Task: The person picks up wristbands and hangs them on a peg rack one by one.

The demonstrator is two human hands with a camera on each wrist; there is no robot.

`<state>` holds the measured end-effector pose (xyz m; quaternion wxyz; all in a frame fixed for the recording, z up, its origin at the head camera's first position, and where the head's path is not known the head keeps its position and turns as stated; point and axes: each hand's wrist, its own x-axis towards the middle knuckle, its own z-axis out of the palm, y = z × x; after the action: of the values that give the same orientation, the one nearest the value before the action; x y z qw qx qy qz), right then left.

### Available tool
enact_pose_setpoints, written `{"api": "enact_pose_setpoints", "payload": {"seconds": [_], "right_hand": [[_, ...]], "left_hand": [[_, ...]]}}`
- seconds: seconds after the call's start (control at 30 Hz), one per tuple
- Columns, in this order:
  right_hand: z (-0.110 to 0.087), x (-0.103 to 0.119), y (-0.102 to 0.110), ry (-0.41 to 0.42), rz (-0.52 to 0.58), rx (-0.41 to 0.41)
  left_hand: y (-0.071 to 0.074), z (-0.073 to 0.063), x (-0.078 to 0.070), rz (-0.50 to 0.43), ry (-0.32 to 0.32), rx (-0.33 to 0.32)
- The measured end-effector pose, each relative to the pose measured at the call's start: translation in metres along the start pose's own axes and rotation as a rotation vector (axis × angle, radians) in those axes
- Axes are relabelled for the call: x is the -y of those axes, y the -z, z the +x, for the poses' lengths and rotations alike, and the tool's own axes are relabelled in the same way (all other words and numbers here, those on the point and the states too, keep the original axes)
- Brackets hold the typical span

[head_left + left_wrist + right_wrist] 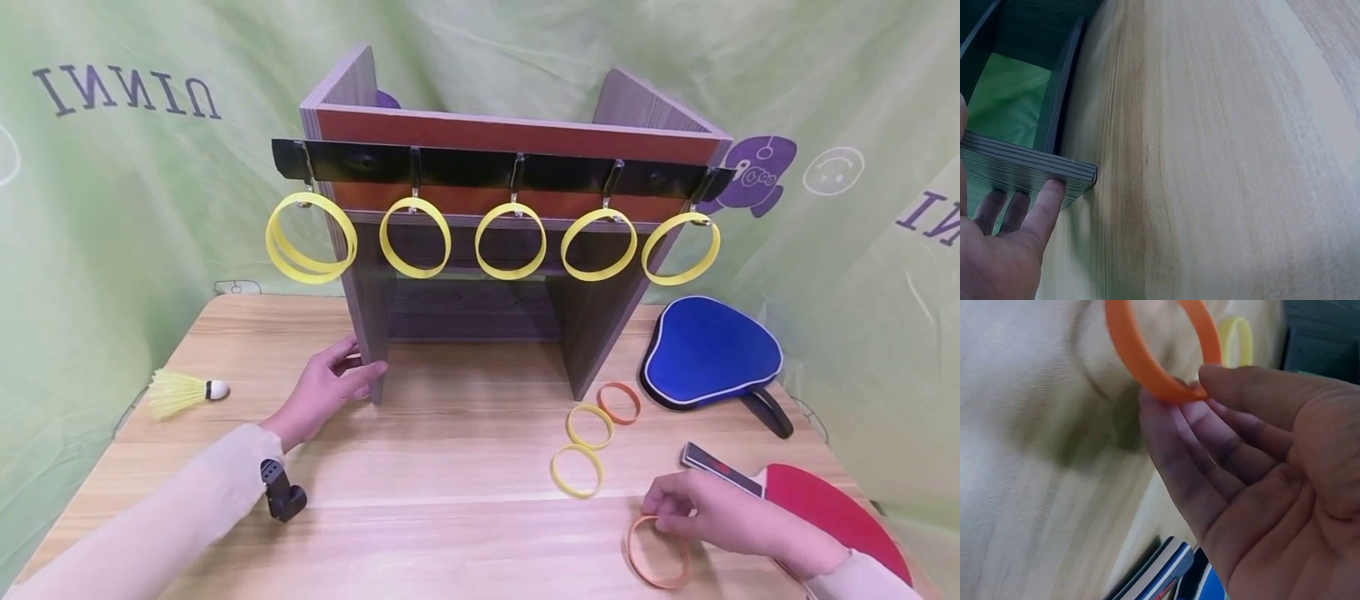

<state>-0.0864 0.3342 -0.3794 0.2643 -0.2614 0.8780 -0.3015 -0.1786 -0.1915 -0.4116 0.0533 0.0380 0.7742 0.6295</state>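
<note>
My left hand (330,390) holds the lower left side panel of a grey wooden shelf stand (365,317). Its thumb lies at the front edge and the fingers press on the outer face, as the left wrist view shows at the panel (1029,159). Between thumb and fingertips my right hand (716,508) pinches an orange wristband (1132,353), held at the table's front right. On the table beyond it lie two yellow wristbands (576,471) and another orange one (619,403). More yellow wristbands (512,242) hang from hooks on the black strip (465,169) across the stand's top.
A red table tennis bat (825,508) lies beside and partly under my right forearm. Behind it is a blue bat case (712,354). At the table's left sits a yellow shuttlecock (180,393). Green printed cloth (180,200) surrounds the wooden table (420,517).
</note>
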Motion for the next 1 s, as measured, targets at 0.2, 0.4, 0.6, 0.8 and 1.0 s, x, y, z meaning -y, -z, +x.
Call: {"api": "enact_pose_setpoints", "payload": {"seconds": [0.2, 0.4, 0.6, 0.8, 1.0], "right_hand": [[0.011, 0.006, 0.009, 0.089, 0.235, 0.120], [0.035, 0.030, 0.011, 0.133, 0.490, 0.178], [0.067, 0.067, 0.014, 0.162, 0.611, 0.145], [0.099, 0.110, 0.021, 0.207, 0.623, 0.051], [0.118, 0.155, 0.028, 0.299, 0.678, -0.112]], "left_hand": [[0.001, 0.000, -0.005, -0.005, -0.008, 0.002], [0.001, -0.003, -0.004, -0.010, -0.002, 0.004], [0.000, -0.004, -0.003, -0.010, 0.001, 0.003], [0.001, -0.005, -0.003, -0.012, -0.007, -0.002], [-0.001, -0.004, -0.004, -0.021, -0.014, -0.001]]}}
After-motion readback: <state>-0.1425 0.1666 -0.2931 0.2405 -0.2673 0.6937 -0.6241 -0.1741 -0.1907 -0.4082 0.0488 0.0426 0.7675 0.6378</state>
